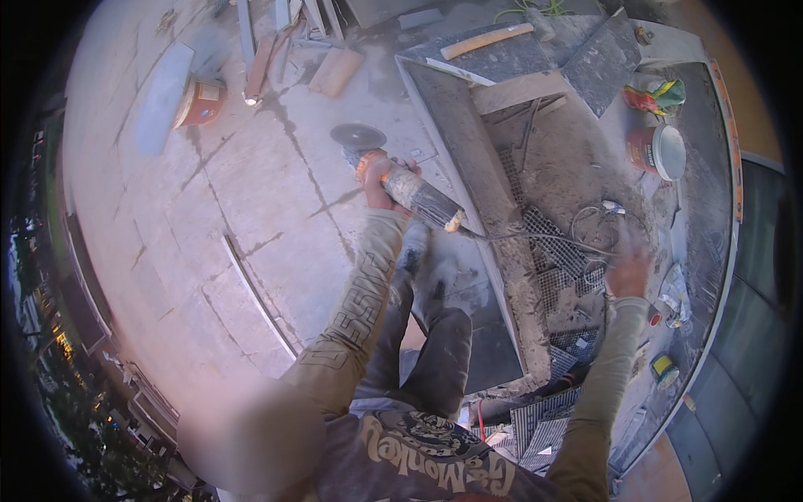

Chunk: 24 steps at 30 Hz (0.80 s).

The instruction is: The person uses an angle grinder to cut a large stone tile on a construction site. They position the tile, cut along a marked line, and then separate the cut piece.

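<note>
My left hand (378, 186) is wrapped round the front part of an angle grinder (421, 196), over the floor to the left of the raised ledge. Its dark round disc (358, 135) points away from me, and dust coats the body. From the rear end a dark power cable (535, 238) runs right across the ledge. My right hand (629, 272) is over the recess at the right, close to the loops of cable; motion smears its fingers, so whether it grips the cable is unclear. Below that hand lie black grid mats (559, 244).
A reddish bucket (199, 102) stands on the floor at far left. Another bucket with a whitish lid (670, 152) sits on the right ledge, near a colourful bag (655, 97). A wooden handle (487, 40) lies on dark slabs at the back. A pale strip (258, 293) crosses the floor.
</note>
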Each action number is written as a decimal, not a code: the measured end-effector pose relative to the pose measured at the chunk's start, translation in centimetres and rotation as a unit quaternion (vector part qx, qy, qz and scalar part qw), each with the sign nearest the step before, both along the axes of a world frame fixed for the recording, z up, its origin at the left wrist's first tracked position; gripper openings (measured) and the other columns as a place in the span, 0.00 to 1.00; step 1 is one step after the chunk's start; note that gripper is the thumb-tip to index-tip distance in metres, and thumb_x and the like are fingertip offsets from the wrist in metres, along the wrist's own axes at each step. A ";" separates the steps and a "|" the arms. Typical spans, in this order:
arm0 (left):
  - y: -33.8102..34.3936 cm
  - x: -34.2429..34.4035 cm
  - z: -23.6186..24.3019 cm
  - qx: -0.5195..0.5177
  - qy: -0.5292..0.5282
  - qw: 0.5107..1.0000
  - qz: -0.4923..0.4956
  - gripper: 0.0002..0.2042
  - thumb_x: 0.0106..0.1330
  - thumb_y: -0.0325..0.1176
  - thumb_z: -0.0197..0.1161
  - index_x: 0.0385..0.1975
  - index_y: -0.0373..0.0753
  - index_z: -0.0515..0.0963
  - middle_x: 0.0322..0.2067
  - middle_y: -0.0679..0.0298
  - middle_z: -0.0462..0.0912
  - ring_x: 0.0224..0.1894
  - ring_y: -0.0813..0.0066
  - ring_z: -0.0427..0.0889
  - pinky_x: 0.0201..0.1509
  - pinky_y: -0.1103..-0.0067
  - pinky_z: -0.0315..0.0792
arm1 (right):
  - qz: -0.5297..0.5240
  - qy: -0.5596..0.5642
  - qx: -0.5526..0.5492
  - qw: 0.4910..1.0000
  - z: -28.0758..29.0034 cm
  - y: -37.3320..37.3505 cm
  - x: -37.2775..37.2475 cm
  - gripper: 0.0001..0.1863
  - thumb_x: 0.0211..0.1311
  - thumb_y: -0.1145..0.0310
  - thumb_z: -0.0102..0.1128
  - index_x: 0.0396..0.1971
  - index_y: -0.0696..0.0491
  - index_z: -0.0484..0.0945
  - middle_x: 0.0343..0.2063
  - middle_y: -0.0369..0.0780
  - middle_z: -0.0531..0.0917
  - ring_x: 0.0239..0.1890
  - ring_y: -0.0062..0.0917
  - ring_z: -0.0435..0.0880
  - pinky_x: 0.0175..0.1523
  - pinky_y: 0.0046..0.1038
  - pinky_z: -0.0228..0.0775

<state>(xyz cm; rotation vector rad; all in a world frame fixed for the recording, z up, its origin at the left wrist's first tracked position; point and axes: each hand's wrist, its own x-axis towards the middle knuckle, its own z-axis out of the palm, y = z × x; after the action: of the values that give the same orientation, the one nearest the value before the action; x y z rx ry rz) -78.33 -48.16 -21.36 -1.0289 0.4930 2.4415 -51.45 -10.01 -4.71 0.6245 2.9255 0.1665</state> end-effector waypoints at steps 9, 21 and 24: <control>2.6 -0.7 -1.8 0.005 0.027 0.995 -0.091 0.11 0.59 0.31 0.65 0.38 0.34 0.74 0.32 0.57 0.81 0.39 0.56 0.85 0.50 0.59 0.83 | 0.062 0.034 -0.435 0.898 -6.2 -22.5 -15.5 0.51 0.51 0.69 0.73 0.75 0.50 0.55 0.52 0.53 0.78 0.58 0.47 0.77 0.63 0.43 0.70; 2.1 -10.9 -8.0 0.005 0.054 0.983 -0.174 0.13 0.61 0.33 0.65 0.41 0.35 0.74 0.34 0.55 0.82 0.43 0.56 0.86 0.46 0.62 0.84 | 0.032 0.000 -0.386 0.922 -15.9 -25.6 -25.9 0.58 0.46 0.74 0.70 0.78 0.36 0.49 0.48 0.55 0.77 0.51 0.54 0.80 0.53 0.47 0.76; 2.2 -12.9 -10.5 0.007 0.085 0.980 -0.178 0.13 0.60 0.33 0.65 0.42 0.36 0.74 0.35 0.54 0.83 0.43 0.56 0.86 0.45 0.62 0.84 | 0.034 -0.004 -0.377 0.926 -17.7 -26.1 -28.1 0.57 0.46 0.73 0.71 0.77 0.34 0.51 0.49 0.56 0.77 0.51 0.56 0.80 0.54 0.49 0.76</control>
<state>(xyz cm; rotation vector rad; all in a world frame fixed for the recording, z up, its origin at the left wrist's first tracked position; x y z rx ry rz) -91.20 -45.99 -31.87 -0.6605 0.6544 2.2150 -79.55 -36.10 -22.45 0.3793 2.6717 -0.8989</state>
